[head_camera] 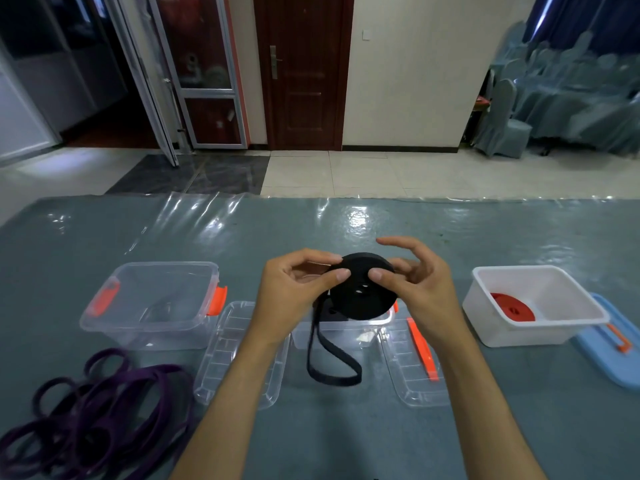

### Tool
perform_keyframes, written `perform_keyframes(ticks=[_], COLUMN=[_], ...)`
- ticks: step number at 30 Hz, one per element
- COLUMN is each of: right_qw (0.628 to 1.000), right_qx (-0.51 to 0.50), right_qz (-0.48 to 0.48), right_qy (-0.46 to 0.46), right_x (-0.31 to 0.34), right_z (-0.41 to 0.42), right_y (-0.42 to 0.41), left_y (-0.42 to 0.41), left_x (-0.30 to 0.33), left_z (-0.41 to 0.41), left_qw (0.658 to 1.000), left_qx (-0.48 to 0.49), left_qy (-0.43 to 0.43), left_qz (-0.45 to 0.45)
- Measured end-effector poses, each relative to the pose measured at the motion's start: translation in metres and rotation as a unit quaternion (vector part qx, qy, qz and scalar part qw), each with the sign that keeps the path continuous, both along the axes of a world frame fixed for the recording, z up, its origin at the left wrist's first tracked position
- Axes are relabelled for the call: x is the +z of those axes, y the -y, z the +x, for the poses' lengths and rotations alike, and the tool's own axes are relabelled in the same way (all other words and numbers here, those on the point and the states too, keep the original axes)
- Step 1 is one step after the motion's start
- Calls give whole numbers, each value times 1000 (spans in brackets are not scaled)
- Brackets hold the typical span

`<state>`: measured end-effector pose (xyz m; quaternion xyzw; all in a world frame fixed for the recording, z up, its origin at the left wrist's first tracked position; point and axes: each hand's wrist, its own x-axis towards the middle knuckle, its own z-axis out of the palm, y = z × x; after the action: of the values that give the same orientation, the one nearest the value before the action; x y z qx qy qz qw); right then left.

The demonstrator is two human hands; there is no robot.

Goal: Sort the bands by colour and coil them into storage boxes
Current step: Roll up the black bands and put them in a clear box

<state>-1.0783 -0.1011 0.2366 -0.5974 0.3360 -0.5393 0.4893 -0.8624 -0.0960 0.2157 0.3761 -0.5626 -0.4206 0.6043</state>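
Head view: both hands raised over the grey-blue plastic-covered table (450,237), working a flat black woven band wound into a disc-shaped coil (363,292). Left hand (294,289) pinches the coil's near rim, thumb on its face, fingers curled behind. Right hand (415,285) presses a thumb on the face; its other fingers are loosely curled and partly lifted off, index raised clear. Coil sits in the air just above the middle clear plastic box (346,330). Unwound tail of the black band (332,362) hangs down in a loop, reaching the table in front of that box. Risk, as judged: with the right fingers half off, the outer turns could spring loose and the disc telescope apart; the dangling tail could snag the box rim and drag turns out. Coil looks tight, matte, with small gaps near its centre. Red coiled band (512,308) lies in the white plastic tub (554,320); purple bands (97,417) tangled, near left.
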Motion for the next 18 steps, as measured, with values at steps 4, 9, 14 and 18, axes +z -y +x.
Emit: perform_keyframes(ticks=[4,9,14,18], right_qw=[999,1000,999,999], right_qx=[-41,8,-47,35], right_qz=[-28,0,-11,24], right_qy=[5,-27,-11,-12], right_x=[-1,-1,-3,-4], right_z=[0,-2,2,-1], right_y=[2,4,4,5], left_y=[0,1,3,6], left_x=[3,4,-3,-2], left_z=[9,6,2,3], left_qw=[998,998,998,999], left_qx=[-34,-25,-61,18], left_qy=[45,55,3,20], left_qz=[13,-2,1,-20])
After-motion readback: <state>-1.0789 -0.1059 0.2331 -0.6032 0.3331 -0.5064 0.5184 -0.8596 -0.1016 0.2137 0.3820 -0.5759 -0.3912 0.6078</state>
